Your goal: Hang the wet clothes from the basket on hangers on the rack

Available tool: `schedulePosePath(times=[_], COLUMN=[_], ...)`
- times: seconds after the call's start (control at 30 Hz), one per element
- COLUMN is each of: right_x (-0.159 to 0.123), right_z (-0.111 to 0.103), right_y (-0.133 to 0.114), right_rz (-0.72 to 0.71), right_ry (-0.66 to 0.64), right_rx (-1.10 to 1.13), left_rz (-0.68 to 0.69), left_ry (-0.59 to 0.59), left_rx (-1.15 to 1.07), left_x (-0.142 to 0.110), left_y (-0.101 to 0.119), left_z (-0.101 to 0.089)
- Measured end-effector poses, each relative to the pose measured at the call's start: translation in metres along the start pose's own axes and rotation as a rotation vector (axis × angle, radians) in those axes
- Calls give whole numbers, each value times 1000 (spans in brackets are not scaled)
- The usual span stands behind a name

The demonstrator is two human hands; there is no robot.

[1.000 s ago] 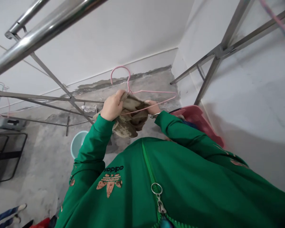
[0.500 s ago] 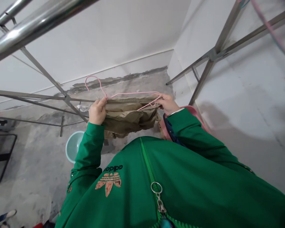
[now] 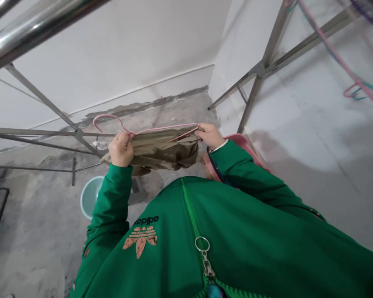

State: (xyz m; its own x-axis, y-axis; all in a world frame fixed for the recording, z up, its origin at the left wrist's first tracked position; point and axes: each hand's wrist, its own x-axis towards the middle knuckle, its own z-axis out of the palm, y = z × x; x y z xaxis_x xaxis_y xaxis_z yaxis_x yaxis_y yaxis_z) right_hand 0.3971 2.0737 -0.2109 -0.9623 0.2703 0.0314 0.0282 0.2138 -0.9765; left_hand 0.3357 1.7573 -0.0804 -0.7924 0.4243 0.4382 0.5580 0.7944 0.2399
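Observation:
A khaki garment [image 3: 164, 155] hangs in folds between my two hands, in front of my body. The pink clothes hanger [image 3: 161, 127] lies along its top edge, one end inside the cloth and the hook pointing out to the left. My left hand [image 3: 122, 148] is closed around the cloth and the hanger near the base of the hook. My right hand [image 3: 209, 135] pinches the cloth together with the hanger's far corner. Which kind of garment it is, I cannot tell from the bunched folds.
Metal drying-rack frames stand at left [image 3: 77, 133] and right [image 3: 261, 69], with a thick steel pole [image 3: 43, 31] at upper left. A pale blue basin [image 3: 91, 196] sits on the floor. A pink tub [image 3: 240, 142] is partly behind my right sleeve. Pink hangers [image 3: 326, 35] hang at upper right.
The hanger's hook has tipped down and left, and its upper wire now lies closer to the cloth. Both hands have shifted slightly left in view, still gripping.

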Motion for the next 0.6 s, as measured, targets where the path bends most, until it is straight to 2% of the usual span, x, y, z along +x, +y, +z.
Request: schedulePosePath(times=[0.1,0.23,0.43,0.6], right_x=[1,-1,-1,9], right_z=[8,4,-8,-15], right_y=[1,-11,-29,-31], right_rz=[7,59,133,53], right_ry=[46,46,97,142], right_rx=[9,59,83,-25], left_rz=[-15,45,163,248], left_ry=[1,11,-163,-299], left_rx=[-56,-49,35,13], left_x=[0,0,-4,-1], left_y=[1,1,-6,-4], left_z=[-3,-3,-4,-14])
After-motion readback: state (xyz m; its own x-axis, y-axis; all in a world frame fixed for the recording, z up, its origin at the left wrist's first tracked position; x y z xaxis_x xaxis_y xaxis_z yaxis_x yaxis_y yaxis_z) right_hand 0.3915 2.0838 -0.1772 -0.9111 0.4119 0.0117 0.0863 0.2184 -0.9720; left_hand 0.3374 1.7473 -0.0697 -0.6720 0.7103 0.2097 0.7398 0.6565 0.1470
